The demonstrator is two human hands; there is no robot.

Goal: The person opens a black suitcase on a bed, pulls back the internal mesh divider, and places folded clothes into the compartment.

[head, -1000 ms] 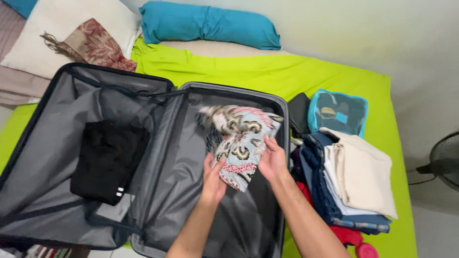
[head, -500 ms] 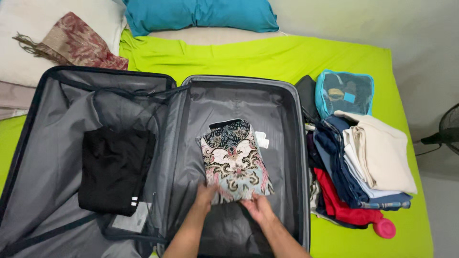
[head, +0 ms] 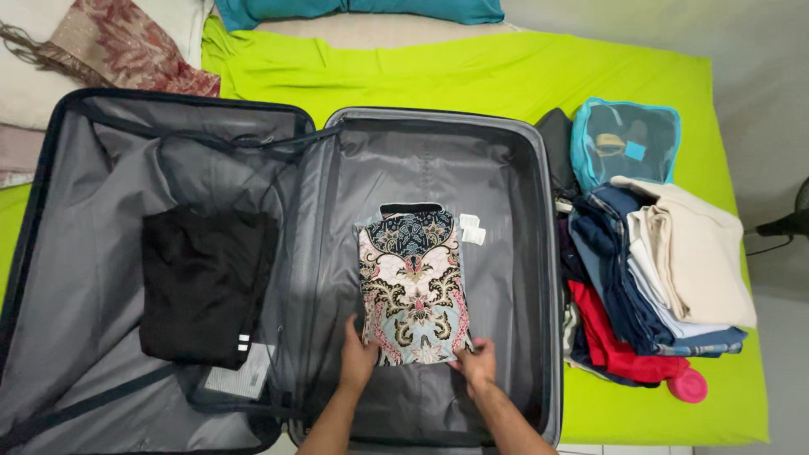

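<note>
Person's forearms and hands, seen from above. Left hand (head: 357, 361) and right hand (head: 477, 364) are both bare: no gloves, rings, watch or bracelets visible. Both forearms are uncovered to the picture's lower edge; no sleeve shows there.

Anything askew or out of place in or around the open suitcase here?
Nothing stands out. The patterned shirt lies folded flat and square in the suitcase, both hands on its near edge; the clothes stack beside it looks loosely piled.
</note>
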